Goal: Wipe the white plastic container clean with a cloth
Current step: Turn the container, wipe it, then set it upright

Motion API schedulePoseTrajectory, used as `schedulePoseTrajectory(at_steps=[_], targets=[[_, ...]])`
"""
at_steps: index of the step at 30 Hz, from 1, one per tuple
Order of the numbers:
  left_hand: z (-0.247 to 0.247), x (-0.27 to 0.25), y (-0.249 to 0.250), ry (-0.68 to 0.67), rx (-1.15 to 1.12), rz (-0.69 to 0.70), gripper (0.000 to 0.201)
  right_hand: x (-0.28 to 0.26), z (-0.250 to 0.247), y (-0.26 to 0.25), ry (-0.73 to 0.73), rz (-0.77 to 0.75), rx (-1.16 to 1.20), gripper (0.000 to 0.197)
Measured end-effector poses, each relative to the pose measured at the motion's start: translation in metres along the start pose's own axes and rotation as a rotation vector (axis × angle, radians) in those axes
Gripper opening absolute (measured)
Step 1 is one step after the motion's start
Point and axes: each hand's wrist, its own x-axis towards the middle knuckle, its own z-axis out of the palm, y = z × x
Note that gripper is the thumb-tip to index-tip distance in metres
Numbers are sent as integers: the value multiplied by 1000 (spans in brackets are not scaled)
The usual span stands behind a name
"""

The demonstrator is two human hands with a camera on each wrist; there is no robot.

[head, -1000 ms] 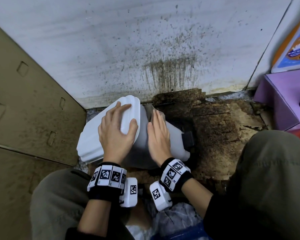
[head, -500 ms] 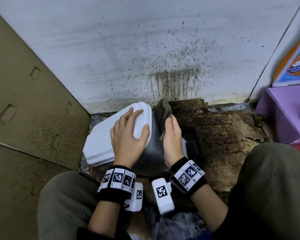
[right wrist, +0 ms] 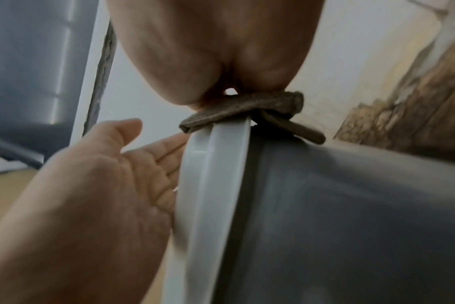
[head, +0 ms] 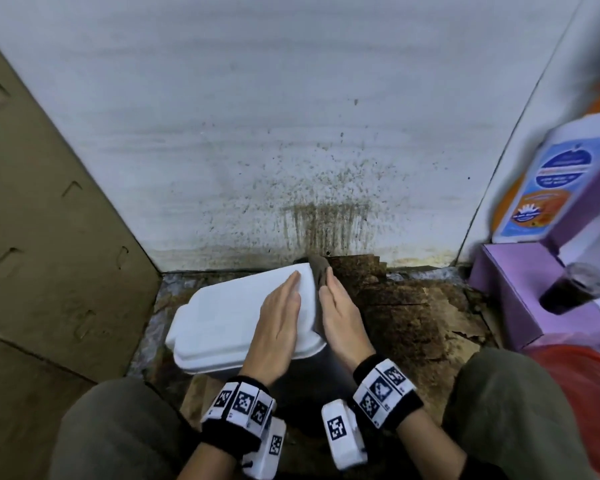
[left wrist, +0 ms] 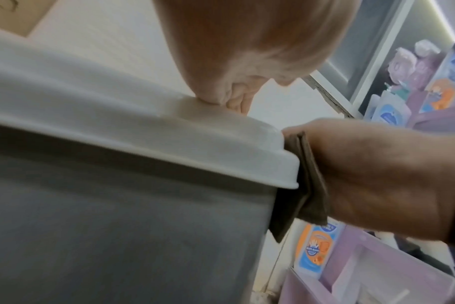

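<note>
My right hand (head: 340, 313) lies flat and straight-fingered, pressing a folded brown cloth (head: 317, 271) against the side edge of the white plastic container (head: 229, 317); nothing is curled round the cloth, it is only sandwiched between my palm and the lid's rim. My left hand (head: 278, 327) sits just beside it, also flat with fingers together, resting on the top of the white lid to steady it. The container stands directly under and between my hands, on stained brown flooring near a spattered white wall (head: 291, 116) beyond my fingertips. From the right wrist view the cloth bunches over the far corner of the lid, one tail hanging down the grey translucent body. I judge the main risk is the cloth slipping out, since flat pressure alone keeps it there; a quick stroke past the corner could drop it onto the dirty floor and carry grime back. Pushing sideways too hard could also slide or tip the container toward my left, as only a flat palm holds it. To the right of my right hand stands a purple box (head: 520, 292) with a dark cup (head: 568, 289) on it, and a blue and orange labelled package (head: 548, 181); its writing is too blurred to read. My wristbands carry black and white square markers, no words.
</note>
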Motion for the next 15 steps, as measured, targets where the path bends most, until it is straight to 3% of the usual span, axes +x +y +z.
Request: schedulePoseTrajectory(at_steps=[2,9,15], targets=[[3,-1,3,14,-48,6,50,-3,-11,1,-20,-8,-56,53],[-10,-6,-15,93,169,80,42,-8,-47,25,-26,61,-51,76],[-35,-3,-37,276,467,-145,42,-13,-69,33,-35,90,-2,84]])
